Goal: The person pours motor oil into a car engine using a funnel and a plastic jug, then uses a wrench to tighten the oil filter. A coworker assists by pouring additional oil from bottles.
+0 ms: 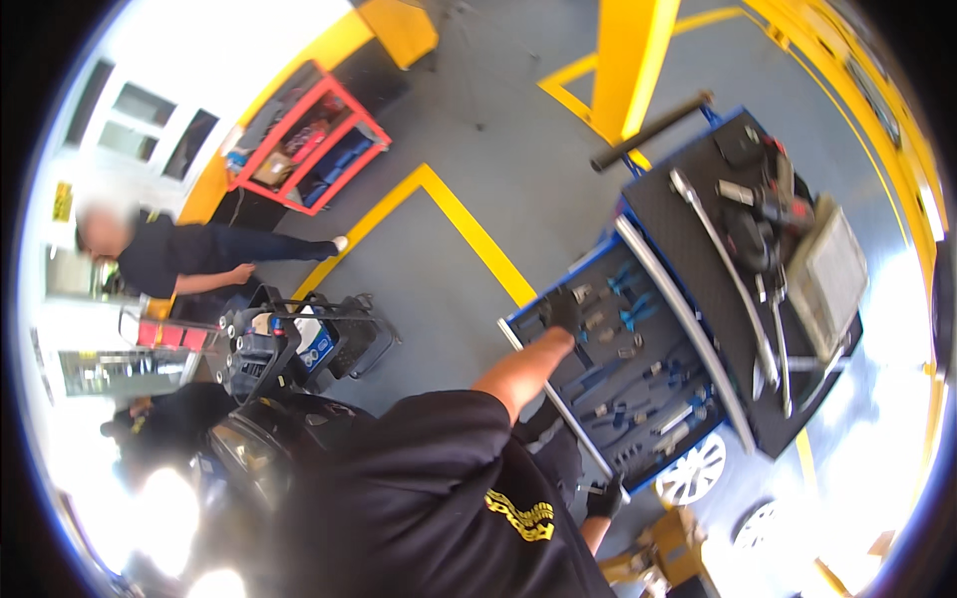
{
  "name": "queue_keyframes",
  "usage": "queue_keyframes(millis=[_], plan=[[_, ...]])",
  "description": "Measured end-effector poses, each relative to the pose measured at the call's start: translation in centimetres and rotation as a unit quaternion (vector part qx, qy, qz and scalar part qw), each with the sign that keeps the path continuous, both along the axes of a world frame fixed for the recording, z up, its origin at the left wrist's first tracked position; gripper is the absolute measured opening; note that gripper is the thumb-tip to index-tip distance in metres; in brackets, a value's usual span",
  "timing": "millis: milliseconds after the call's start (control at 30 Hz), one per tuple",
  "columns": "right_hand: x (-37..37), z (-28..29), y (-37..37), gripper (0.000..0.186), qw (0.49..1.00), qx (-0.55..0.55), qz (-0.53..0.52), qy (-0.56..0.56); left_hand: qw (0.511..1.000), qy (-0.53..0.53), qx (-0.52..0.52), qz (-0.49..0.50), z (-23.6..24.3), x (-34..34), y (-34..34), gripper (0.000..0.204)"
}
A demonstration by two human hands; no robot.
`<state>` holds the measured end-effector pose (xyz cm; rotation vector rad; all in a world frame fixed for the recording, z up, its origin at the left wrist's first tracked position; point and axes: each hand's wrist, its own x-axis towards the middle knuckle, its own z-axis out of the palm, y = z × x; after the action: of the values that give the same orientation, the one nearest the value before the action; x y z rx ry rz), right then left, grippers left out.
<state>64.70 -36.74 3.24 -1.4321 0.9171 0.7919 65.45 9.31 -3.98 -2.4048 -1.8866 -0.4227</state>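
Gloved left hand (561,311) in tool drawer (638,384), red cart (309,140) well apart

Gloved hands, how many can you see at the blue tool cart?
2. One gloved hand reaches into the open drawer of the blue tool cart, among the tools. The other gloved hand is lower down, by the drawer's front end. More may be hidden.

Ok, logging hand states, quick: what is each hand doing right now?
Left hand: gloved, reaching into the open tool drawer; grip cannot be told.
Right hand: gloved, low by the drawer's corner; cannot be told.
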Motion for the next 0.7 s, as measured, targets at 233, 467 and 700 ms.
queue_keyframes(millis=[233,467,700], plan=[[1.7,-1.4,-1.0,0.056,0.976,-0.004,0.101,-0.192,0.91,-0.053,-0.366,-0.186,17.6,-4.5,7.3,0.039],[6.1,-0.9,1.9,0.069,0.937,-0.196,0.209,-0.198,0.828,-0.389,-0.317,-0.251,27.2,-24.0,6.2,0.053],[6.8,1.0,24.6,0.058,0.803,-0.157,0.504,-0.276,0.4,-0.888,-0.227,-0.031,37.7,-39.5,3.5,0.082]])
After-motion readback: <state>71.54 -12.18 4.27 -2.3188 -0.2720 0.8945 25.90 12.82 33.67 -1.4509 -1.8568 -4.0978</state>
